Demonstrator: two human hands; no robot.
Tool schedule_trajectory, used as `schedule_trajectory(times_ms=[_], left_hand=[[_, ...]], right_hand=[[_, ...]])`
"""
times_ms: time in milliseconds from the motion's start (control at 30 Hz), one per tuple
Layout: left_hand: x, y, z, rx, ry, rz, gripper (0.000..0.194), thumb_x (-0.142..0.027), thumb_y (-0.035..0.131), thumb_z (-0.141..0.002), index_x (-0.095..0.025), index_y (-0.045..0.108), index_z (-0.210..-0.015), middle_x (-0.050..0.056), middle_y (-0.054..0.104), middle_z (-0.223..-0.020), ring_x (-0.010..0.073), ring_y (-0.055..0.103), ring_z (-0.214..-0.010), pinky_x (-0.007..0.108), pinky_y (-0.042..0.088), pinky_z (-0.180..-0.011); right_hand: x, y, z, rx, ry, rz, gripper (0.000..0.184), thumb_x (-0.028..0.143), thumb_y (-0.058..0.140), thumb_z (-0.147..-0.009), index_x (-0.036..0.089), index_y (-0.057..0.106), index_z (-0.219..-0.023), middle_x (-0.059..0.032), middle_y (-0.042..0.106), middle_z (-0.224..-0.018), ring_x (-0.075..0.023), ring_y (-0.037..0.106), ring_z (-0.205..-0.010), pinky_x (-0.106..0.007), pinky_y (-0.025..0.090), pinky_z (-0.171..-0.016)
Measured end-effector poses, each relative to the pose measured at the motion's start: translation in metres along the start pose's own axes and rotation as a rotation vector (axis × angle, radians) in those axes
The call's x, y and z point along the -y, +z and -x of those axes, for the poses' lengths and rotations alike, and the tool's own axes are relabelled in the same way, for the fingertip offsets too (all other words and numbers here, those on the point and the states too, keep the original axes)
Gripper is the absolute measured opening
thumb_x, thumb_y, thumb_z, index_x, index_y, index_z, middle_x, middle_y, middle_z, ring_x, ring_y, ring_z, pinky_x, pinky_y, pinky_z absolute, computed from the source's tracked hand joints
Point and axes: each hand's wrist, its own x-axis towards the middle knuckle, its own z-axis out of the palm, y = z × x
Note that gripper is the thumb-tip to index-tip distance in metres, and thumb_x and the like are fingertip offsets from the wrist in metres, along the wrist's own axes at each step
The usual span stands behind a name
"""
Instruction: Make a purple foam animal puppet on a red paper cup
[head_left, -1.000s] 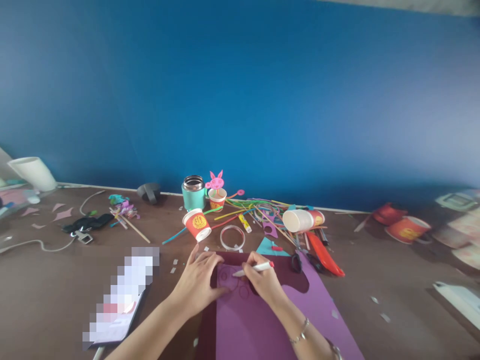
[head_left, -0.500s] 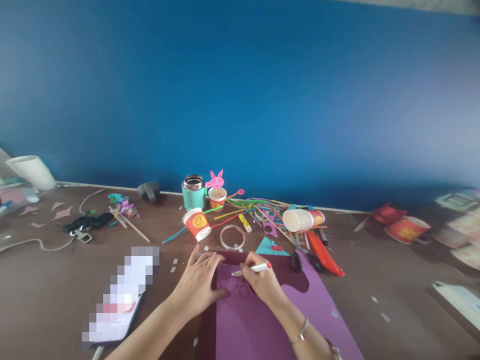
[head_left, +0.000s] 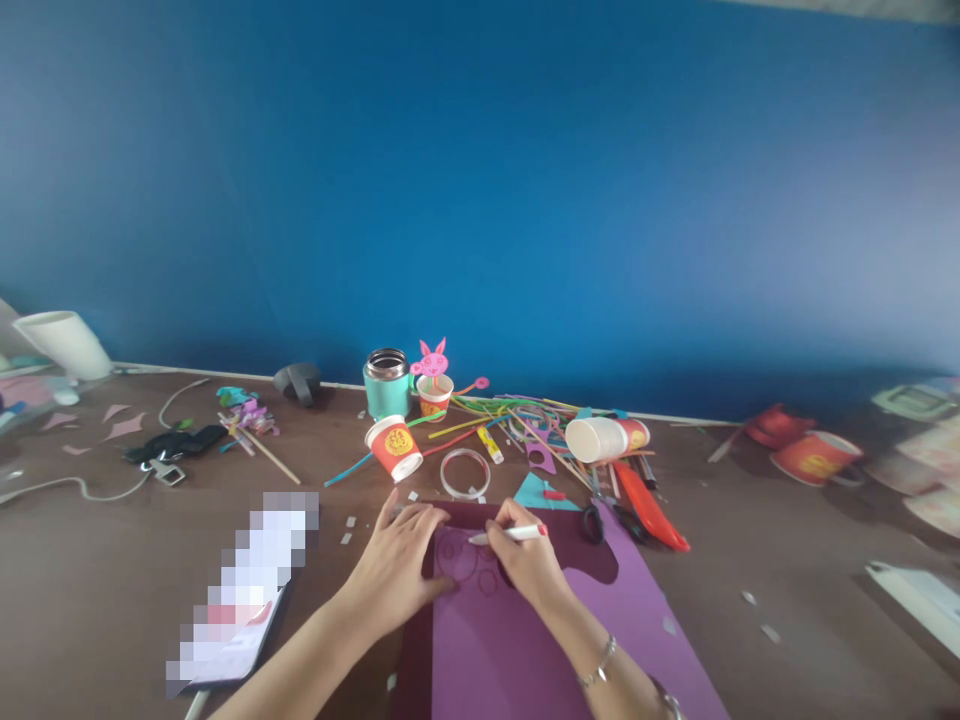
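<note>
Head camera view is looking down on a brown tabletop; clock directions are running from the circles drawn in reddish lines (head_left: 457,579), with twelve towards the blue wall (head_left: 480,200). Those circles are lying near the upper left corner of a large purple paper sheet (head_left: 510,660) with a wavy cut-out, which is resting over a dark maroon flat sheet (head_left: 562,540).

At three o'clock, the right hand (head_left: 525,560) is closing its fingers around a slim white marker with a red end (head_left: 517,535). Its tip is pointing left at the larger circle's upper right edge; whether it is touching the paper, I cannot tell. A silver bracelet (head_left: 600,663) is circling that wrist. At nine o'clock, the left hand (head_left: 397,565) is lying palm down, fingers loosely spread and gripping nothing, its thumb resting on the purple sheet's left edge.

A clear round tape roll (head_left: 445,478) is lying at twelve. Farther out, a red-and-white paper cup with a pink animal cut-out (head_left: 433,363) is standing beside a turquoise metal-rimmed jar (head_left: 387,388) at eleven; a second patterned paper cup (head_left: 394,448) is tilting nearer, also at eleven. Black-handled scissors (head_left: 592,525) and a shiny red plastic pouch (head_left: 651,510) are lying between two and three. A smartphone with a pixelated screen (head_left: 244,610) is lying between eight and nine.
</note>
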Motion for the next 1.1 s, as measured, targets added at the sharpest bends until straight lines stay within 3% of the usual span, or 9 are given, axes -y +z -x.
schedule_trajectory(times_ms=[533,1100], left_hand=[[-0.0005,-0.0009,-0.0005,0.003,-0.008,0.010,0.049,-0.034,0.074,-0.064,-0.025,0.050,-0.106,0.005,0.065,-0.108,0.0266,0.057,-0.108,0.055,0.014,-0.109],[-0.0030,-0.0013,0.0004,0.000,0.000,-0.024,0.051,-0.038,0.075,-0.063,-0.024,0.051,-0.106,0.006,0.065,-0.109,0.0276,0.057,-0.108,0.055,0.019,-0.108]], right_hand=[[0.0001,0.0011,-0.0011,0.012,0.057,-0.045,0.016,0.019,0.044,-0.062,0.022,0.033,-0.051,0.0074,0.034,-0.045,-0.0101,0.033,-0.048,-0.021,0.027,-0.047],[0.0050,0.0004,0.0022,0.096,0.025,-0.061,0.022,0.027,0.049,-0.071,0.021,0.035,-0.055,0.0070,0.038,-0.048,-0.0102,0.038,-0.048,-0.021,0.029,-0.047]])
